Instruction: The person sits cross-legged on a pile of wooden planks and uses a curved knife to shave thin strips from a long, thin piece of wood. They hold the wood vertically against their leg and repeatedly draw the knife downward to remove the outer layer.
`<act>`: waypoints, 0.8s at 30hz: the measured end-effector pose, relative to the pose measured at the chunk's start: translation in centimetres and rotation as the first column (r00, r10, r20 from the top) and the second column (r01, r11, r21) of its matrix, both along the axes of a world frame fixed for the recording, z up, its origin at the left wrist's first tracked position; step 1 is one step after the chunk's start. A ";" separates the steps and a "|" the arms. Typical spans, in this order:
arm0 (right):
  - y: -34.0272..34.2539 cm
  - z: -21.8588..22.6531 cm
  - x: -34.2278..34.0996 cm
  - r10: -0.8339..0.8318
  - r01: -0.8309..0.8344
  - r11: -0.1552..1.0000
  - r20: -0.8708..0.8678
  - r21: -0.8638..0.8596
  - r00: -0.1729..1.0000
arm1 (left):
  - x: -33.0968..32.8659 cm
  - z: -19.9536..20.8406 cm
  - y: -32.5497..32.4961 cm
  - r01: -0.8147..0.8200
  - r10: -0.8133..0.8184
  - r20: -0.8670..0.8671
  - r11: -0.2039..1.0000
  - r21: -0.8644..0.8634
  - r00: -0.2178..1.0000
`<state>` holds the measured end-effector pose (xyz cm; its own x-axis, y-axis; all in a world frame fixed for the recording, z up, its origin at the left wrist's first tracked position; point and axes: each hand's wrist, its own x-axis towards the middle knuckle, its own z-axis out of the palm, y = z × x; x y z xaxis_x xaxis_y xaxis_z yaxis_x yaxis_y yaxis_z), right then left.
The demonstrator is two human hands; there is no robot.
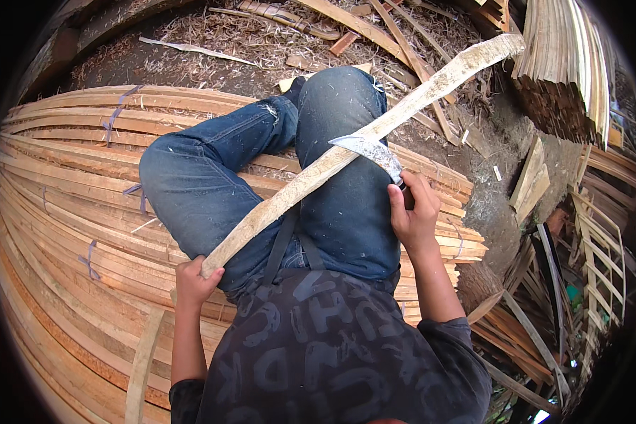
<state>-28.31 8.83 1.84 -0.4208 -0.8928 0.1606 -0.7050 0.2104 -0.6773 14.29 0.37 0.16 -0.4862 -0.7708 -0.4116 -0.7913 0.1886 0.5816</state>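
Note:
A long, rough strip of pale wood (290, 191) lies slantwise over my thighs, its far end reaching up to the right. My left hand (197, 281) grips the near end of this strip beside my left hip. In my right hand (415, 212) is a knife with a curved, rust-spotted blade (376, 154); its handle is mostly hidden by my fingers. The blade rests against the strip near its middle, above my right thigh, with the tip over the wood's upper edge.
Tied bundles of sawn wooden strips (71, 205) spread under and to the left of me. Shavings (141, 63) and loose boards (410, 49) litter the ground ahead. At the far right stands a stack of thin slats (562, 49), with a slatted wooden frame (601, 254) below it.

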 end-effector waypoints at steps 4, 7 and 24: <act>0.1 -0.1 -0.8 0.020 -0.011 0.989 -0.058 0.148 0.998 | 0.4 -0.7 -1.0 0.008 -0.005 -0.026 0.994 0.109 1.000; -0.2 0.8 -2.0 -0.069 0.089 0.984 -0.130 0.156 0.989 | 0.3 -0.4 -1.8 -0.018 0.024 -0.026 0.977 0.214 0.999; -0.1 3.6 -4.0 -0.171 0.246 0.930 -0.271 0.273 0.947 | 0.3 -1.8 0.1 0.044 -0.045 -0.011 0.995 -0.084 0.999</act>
